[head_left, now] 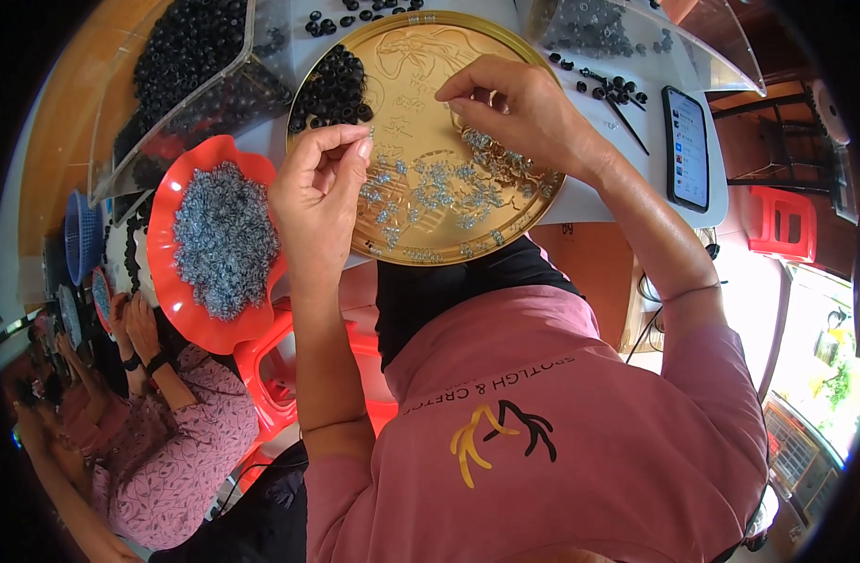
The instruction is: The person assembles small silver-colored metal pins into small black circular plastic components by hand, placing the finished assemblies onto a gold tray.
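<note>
Both my hands are over a round golden tray (411,94) with a raised rim. My left hand (319,183) is at its left side, with thumb and forefinger pinched together; a tiny piece may show at the fingertips, too small to name. On the right, my right hand (528,111) also pinches, and what its fingers hold is hidden. Small shiny silver-blue pieces (435,188), perhaps springs, lie scattered over the tray's near half, with more heaped under my right hand. A pile of small round black parts (334,89) sits at the tray's far left.
A red scalloped bowl (174,272) full of silver-blue pieces stands left. Clear bins (252,70) with black parts flank the tray. At right lie a phone (688,150) and a thin black tool (629,127). Another person's hands (137,328) work at far left, beside a blue basket (83,235).
</note>
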Action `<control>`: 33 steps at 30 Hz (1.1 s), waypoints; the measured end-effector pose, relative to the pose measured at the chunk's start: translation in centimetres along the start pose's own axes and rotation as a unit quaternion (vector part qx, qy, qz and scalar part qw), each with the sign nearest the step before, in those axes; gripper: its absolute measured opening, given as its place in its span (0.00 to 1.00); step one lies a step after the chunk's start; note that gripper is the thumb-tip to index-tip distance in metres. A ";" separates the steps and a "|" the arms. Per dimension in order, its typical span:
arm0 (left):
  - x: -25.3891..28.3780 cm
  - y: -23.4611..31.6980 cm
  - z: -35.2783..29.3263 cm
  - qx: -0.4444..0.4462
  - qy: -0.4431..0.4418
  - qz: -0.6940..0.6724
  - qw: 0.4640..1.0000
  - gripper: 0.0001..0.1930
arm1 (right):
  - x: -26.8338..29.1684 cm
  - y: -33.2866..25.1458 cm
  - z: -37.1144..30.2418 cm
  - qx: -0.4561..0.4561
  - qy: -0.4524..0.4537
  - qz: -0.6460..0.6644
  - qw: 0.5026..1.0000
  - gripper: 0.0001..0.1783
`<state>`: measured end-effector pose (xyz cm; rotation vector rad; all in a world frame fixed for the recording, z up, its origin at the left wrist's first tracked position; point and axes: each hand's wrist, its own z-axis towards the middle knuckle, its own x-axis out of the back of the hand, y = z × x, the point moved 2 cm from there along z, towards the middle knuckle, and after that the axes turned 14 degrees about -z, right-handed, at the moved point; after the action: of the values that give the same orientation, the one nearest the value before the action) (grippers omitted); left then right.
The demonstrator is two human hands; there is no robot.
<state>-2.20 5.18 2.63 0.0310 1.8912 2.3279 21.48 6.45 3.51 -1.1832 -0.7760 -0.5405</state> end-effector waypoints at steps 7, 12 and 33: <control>-0.2 -0.2 -0.4 -0.080 -0.026 0.245 0.966 0.06 | -2.1 0.6 0.7 0.130 -0.016 -0.080 0.988 0.09; 0.0 -0.6 -0.4 -0.114 -0.049 0.320 0.939 0.04 | -2.2 0.7 0.5 0.174 -0.053 -0.128 0.975 0.10; -0.7 -0.1 -2.1 -0.117 -0.139 0.378 0.908 0.13 | -3.6 -2.3 0.9 0.240 -0.092 -0.135 0.957 0.08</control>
<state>-1.72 3.07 2.12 1.1947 1.6142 2.7700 17.27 6.55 2.24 -0.6848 -1.1662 -0.4333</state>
